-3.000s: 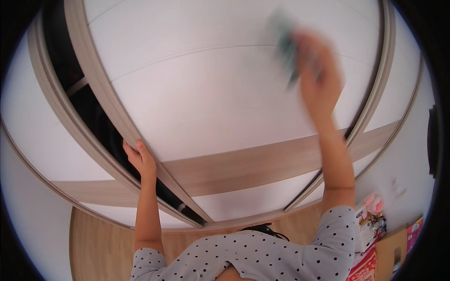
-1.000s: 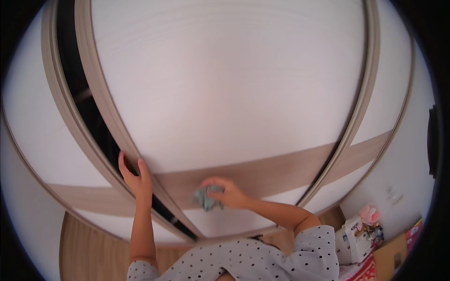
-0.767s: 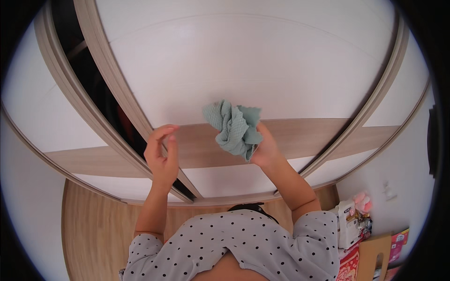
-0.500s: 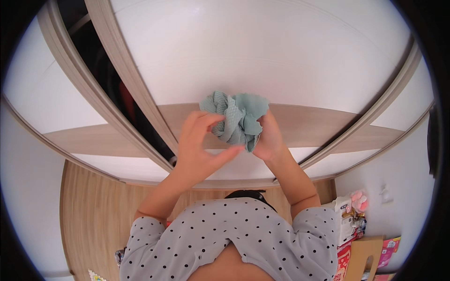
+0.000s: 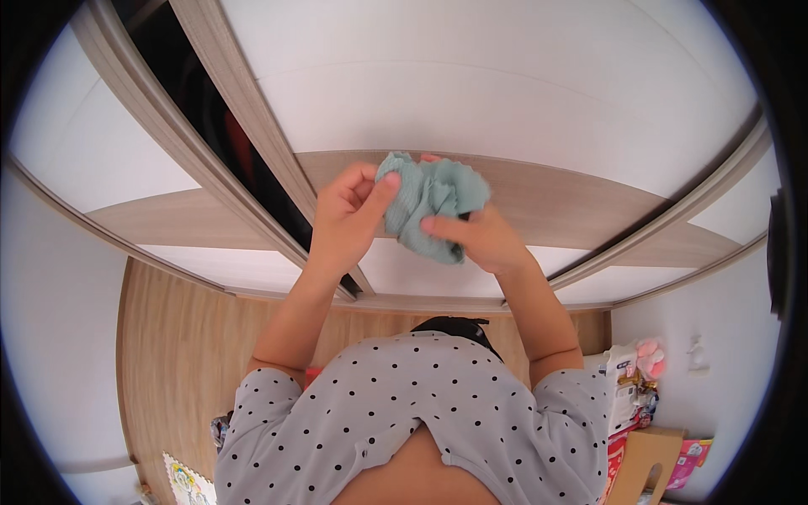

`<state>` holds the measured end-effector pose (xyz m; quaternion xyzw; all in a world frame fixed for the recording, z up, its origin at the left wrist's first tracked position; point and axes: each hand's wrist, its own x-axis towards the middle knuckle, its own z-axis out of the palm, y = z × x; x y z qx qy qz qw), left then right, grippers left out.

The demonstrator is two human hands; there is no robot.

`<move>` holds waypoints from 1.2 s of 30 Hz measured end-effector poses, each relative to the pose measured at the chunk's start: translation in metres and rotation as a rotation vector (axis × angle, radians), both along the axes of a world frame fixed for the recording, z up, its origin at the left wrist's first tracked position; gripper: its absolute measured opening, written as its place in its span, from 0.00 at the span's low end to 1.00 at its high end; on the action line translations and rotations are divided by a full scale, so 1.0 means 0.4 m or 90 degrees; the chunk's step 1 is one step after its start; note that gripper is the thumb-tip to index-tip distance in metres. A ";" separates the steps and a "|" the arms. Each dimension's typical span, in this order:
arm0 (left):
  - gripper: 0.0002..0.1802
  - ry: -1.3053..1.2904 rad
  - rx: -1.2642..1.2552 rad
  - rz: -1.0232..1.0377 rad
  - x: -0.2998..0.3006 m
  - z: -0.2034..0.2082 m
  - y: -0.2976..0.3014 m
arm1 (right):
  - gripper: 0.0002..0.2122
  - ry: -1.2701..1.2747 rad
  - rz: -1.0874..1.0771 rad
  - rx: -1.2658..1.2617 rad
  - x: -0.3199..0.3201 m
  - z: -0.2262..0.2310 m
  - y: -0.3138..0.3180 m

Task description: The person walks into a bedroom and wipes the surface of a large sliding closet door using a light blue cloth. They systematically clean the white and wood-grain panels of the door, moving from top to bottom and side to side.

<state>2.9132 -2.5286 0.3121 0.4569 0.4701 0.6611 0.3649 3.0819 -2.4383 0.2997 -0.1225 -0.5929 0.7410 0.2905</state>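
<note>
A pale teal cloth (image 5: pixel 423 206) with a ribbed texture and wavy edges is bunched up in front of my chest. My left hand (image 5: pixel 349 215) pinches its left upper edge between thumb and fingers. On the other side my right hand (image 5: pixel 490 239) grips the bundle, the thumb lying across its front. The right fingers are mostly hidden behind the cloth; a fingertip shows over its top.
White sliding wardrobe doors (image 5: pixel 497 67) with a wood-toned band stand before me. A dark gap (image 5: pixel 210 109) opens between panels at the left. Wooden floor (image 5: pixel 189 345) lies below. A cardboard piece (image 5: pixel 646 463) and a pink plush item (image 5: pixel 651 358) sit at the lower right.
My left hand has closed from a loose, spread pose onto the cloth's upper left edge. The right thumb has come round to the cloth's front.
</note>
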 end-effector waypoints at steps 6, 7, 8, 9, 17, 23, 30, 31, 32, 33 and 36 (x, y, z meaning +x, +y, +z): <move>0.07 -0.087 0.083 0.077 0.005 -0.003 -0.005 | 0.20 0.044 -0.029 -0.205 0.006 0.010 0.007; 0.07 -0.060 0.114 0.103 0.016 -0.010 -0.010 | 0.19 0.050 -0.039 -0.199 0.003 0.010 0.002; 0.07 -0.004 0.169 0.154 0.036 -0.013 -0.016 | 0.19 0.056 -0.049 -0.195 0.001 0.008 -0.003; 0.07 0.053 0.223 0.205 0.061 -0.013 -0.020 | 0.19 0.059 -0.048 -0.196 -0.001 0.007 -0.008; 0.08 0.332 0.170 0.170 0.038 -0.042 -0.059 | 0.21 0.072 -0.033 -0.127 0.013 0.001 -0.044; 0.20 0.160 0.070 0.077 0.050 -0.039 -0.053 | 0.15 -0.056 -0.032 0.137 -0.002 -0.036 -0.049; 0.23 0.124 0.060 0.218 0.031 -0.079 -0.036 | 0.20 -0.009 -0.246 0.237 -0.030 -0.064 -0.085; 0.21 0.054 0.031 0.172 0.016 -0.095 -0.034 | 0.22 0.006 -0.223 0.228 -0.036 -0.053 -0.094; 0.19 -0.029 -0.007 0.060 -0.023 -0.127 -0.040 | 0.23 0.017 -0.194 0.215 -0.049 -0.052 -0.095; 0.17 -0.111 -0.048 -0.064 -0.033 -0.141 -0.040 | 0.23 -0.018 -0.170 0.218 -0.042 -0.052 -0.089; 0.10 -0.114 -0.011 -0.064 -0.014 -0.140 -0.037 | 0.21 -0.045 -0.106 0.120 -0.021 -0.072 -0.067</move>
